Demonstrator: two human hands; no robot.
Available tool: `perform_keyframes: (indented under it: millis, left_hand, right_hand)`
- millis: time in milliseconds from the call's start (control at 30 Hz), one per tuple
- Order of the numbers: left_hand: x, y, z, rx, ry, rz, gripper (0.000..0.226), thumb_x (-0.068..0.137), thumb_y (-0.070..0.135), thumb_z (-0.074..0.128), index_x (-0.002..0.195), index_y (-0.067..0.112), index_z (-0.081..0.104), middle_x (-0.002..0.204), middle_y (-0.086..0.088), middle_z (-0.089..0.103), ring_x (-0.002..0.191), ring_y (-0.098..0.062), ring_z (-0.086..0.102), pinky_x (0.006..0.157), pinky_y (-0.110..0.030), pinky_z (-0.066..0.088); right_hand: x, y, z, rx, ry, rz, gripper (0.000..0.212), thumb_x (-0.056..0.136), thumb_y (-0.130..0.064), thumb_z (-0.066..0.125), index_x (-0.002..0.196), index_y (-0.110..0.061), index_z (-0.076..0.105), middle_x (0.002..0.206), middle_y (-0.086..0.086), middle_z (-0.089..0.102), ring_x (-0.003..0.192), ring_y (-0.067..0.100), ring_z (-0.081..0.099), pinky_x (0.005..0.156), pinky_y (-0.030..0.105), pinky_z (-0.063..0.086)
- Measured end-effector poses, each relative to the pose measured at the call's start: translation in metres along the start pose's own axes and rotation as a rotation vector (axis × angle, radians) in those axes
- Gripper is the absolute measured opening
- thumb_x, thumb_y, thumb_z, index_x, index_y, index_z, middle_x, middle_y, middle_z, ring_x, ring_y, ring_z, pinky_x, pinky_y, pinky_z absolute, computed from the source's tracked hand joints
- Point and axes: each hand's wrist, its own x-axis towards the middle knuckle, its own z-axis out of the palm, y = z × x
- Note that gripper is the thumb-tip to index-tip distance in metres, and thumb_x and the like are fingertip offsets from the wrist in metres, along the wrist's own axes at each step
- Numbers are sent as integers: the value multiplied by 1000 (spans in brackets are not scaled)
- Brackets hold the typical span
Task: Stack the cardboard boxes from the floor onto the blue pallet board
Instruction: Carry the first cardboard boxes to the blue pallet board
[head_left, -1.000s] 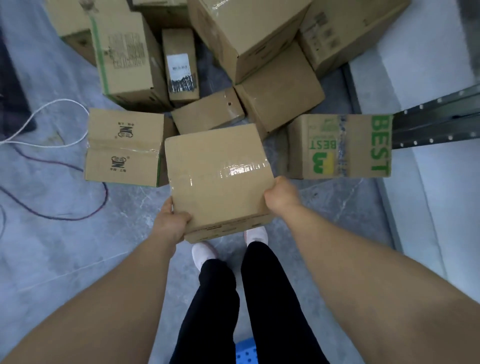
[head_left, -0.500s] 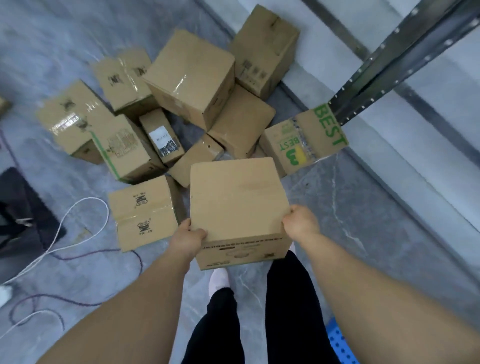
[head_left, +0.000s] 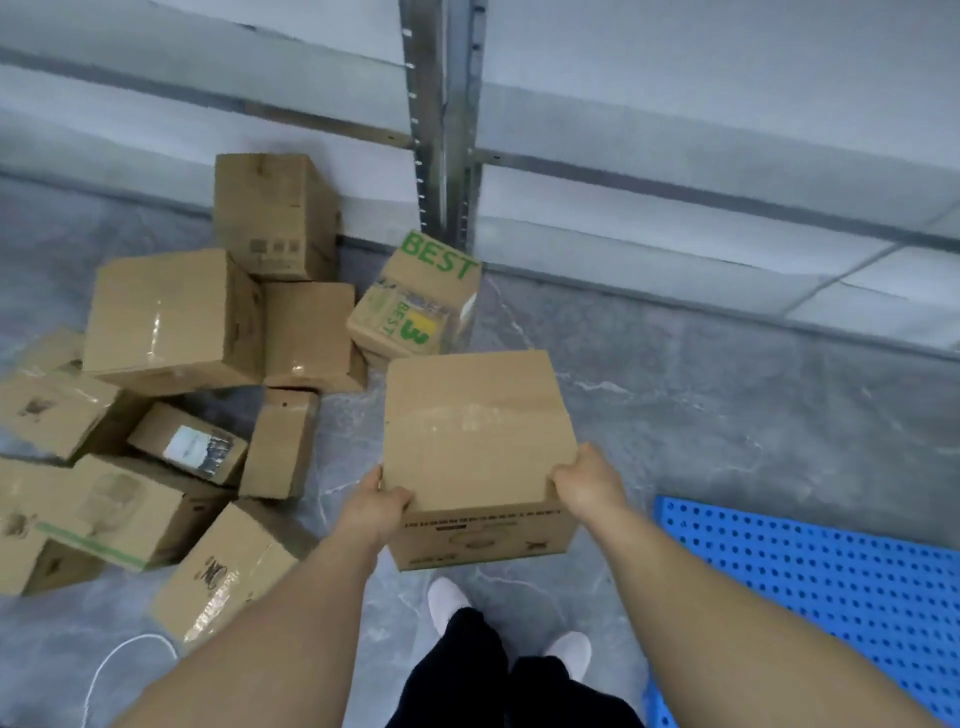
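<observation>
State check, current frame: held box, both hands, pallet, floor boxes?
held box: taped shut, lifted off the floor, gripped at both near corners
left hand: grip on the box's left corner
right hand: grip on the box's right corner
blue pallet board: flat on the floor, visible part bare
BEST box: tilted, on the floor by the rack post
floor pile: unstacked, jumbled

The floor (head_left: 727, 395) is grey, marbled with pale veins and slightly glossy. Along the far side run pale grey-white shelf boards (head_left: 701, 182) on dark rails, carried by a perforated metal upright (head_left: 441, 130) that comes down to the floor. A white cable (head_left: 119, 670) loops across the floor at lower left. Light is even and cool.
</observation>
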Motion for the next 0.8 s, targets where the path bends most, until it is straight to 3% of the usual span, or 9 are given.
perform_keyframes:
  millis: [100, 200, 300, 367, 467, 567, 667, 800]
  left_hand:
    - [-8, 21, 46, 137, -64, 66, 42, 94, 13, 47, 135, 16, 42, 123, -14, 58, 111, -36, 54, 88, -39, 46]
    - [-24, 39, 106, 272, -150, 137, 44, 95, 13, 46, 138, 16, 38, 127, -13, 54, 111, -34, 53, 81, -34, 42]
    - [-42, 47, 167, 394, -231, 206, 39, 94, 10, 47, 132, 15, 44, 125, -13, 56, 109, -32, 54, 83, -35, 42]
    - [-53, 47, 208, 492, -270, 246, 37, 94, 10, 48, 131, 16, 47, 123, -12, 57, 109, -32, 55, 85, -36, 44]
    - [-71, 40, 263, 620, -342, 271, 38, 94, 11, 48, 131, 18, 47, 122, -11, 58, 100, -28, 56, 83, -36, 44]
    - [-83, 29, 312, 711, -407, 259, 39, 95, 10, 46, 133, 18, 46, 125, -11, 57, 107, -29, 55, 93, -40, 47]
    - [-86, 22, 357, 848, -468, 287, 42, 95, 10, 46, 136, 19, 42, 130, -10, 54, 115, -32, 53, 100, -49, 42]
    - [-79, 17, 415, 986, -552, 386, 46, 91, 6, 50, 136, 17, 43, 127, -11, 56, 112, -31, 55, 99, -44, 44]
  right_hand:
    - [-5, 46, -35, 141, 55, 50, 33, 87, -10, 44, 119, -7, 49, 115, 14, 59, 103, 30, 56, 86, 32, 47]
    - [-12, 106, -68, 265, 127, 105, 26, 89, -8, 43, 114, -6, 50, 109, 11, 59, 94, 24, 55, 71, 26, 43]
    - [-19, 170, -92, 354, 179, 206, 6, 89, -8, 42, 93, -13, 42, 78, 4, 46, 72, 20, 48, 53, 26, 30]
    - [-24, 213, -103, 419, 211, 281, 10, 89, -8, 42, 86, -15, 35, 68, 2, 38, 58, 17, 40, 48, 28, 25]
    - [-34, 272, -113, 509, 247, 372, 10, 92, -10, 42, 90, -18, 36, 66, 3, 39, 54, 17, 40, 49, 28, 27]
    - [-39, 323, -115, 607, 272, 477, 15, 94, -17, 44, 107, -17, 36, 75, 4, 45, 69, 22, 47, 55, 31, 39]
    - [-38, 364, -113, 698, 296, 552, 10, 93, -14, 45, 93, -15, 36, 68, 4, 40, 60, 19, 42, 50, 28, 31]
    - [-35, 402, -104, 846, 354, 648, 15, 92, -12, 43, 104, -15, 35, 66, 0, 37, 54, 13, 36, 46, 26, 25]
